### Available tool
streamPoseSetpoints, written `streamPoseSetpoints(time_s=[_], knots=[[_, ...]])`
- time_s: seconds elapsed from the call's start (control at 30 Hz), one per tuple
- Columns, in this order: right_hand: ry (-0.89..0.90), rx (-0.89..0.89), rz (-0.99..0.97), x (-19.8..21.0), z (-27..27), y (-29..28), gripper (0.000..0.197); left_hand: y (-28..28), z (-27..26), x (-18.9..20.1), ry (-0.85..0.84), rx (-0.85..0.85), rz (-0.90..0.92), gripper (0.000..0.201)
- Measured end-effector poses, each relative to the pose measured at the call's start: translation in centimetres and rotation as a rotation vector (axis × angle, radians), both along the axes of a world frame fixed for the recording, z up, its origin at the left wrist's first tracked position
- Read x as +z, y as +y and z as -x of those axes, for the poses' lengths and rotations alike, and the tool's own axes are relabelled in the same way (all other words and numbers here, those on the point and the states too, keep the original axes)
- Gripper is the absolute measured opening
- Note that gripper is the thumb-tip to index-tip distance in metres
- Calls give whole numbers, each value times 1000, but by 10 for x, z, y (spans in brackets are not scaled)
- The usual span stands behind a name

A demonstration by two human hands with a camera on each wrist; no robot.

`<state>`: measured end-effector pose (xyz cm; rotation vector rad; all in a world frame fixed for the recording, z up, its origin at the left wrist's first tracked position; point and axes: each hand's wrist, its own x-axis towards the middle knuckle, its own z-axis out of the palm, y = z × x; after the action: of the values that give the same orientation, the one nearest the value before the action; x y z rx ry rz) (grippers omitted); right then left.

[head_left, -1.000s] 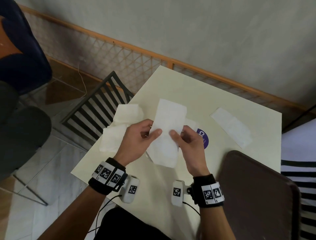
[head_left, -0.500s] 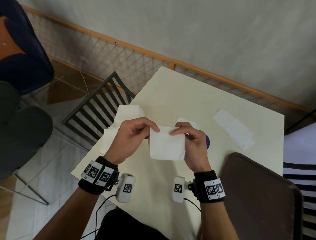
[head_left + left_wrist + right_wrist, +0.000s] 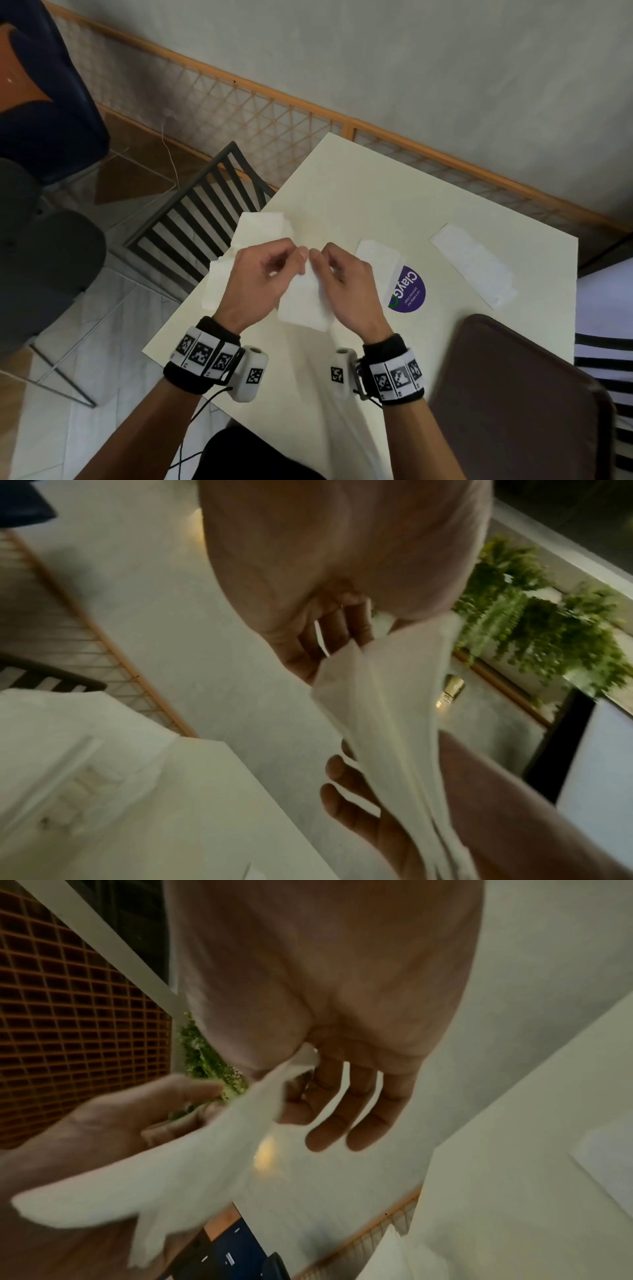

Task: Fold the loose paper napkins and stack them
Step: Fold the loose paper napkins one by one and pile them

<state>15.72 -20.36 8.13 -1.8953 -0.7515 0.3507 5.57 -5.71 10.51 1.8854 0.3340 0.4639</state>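
A folded white napkin (image 3: 303,303) hangs between my hands above the cream table (image 3: 376,205). My left hand (image 3: 270,270) pinches its top edge with thumb and fingers, and my right hand (image 3: 337,270) pinches the same edge close beside it. In the left wrist view the napkin (image 3: 383,710) droops in layers from the fingers; in the right wrist view the napkin (image 3: 192,1153) runs across to the other hand. A pile of loose napkins (image 3: 255,228) lies at the table's left edge. One folded napkin (image 3: 378,255) lies right of my hands, and a long folded one (image 3: 474,265) further right.
A purple round sticker (image 3: 409,291) marks the table by the folded napkin. A dark brown tray (image 3: 513,394) sits at the near right corner. A black slatted chair (image 3: 202,222) stands off the table's left side. A wooden lattice rail (image 3: 274,113) runs along the wall.
The long napkin was folded in half about half a second ago. Since then my hands have come together, narrowing it further, and the thumbs now nearly touch at its top edge.
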Motion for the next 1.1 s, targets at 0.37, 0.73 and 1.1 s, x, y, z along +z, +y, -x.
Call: streamPoseSetpoints(time_s=[0.37,0.73,1.1], knots=[[224,-134,-137,-41,-25,95,29,109,-38,-39,340,238,-47,40],[211,-43,347,-93,-71,145,26,149,-94,-110,831,57,-550,63],[-94,-569,732,-93,-191,-80,45,20,-76,-66,169,-90,-370,21]])
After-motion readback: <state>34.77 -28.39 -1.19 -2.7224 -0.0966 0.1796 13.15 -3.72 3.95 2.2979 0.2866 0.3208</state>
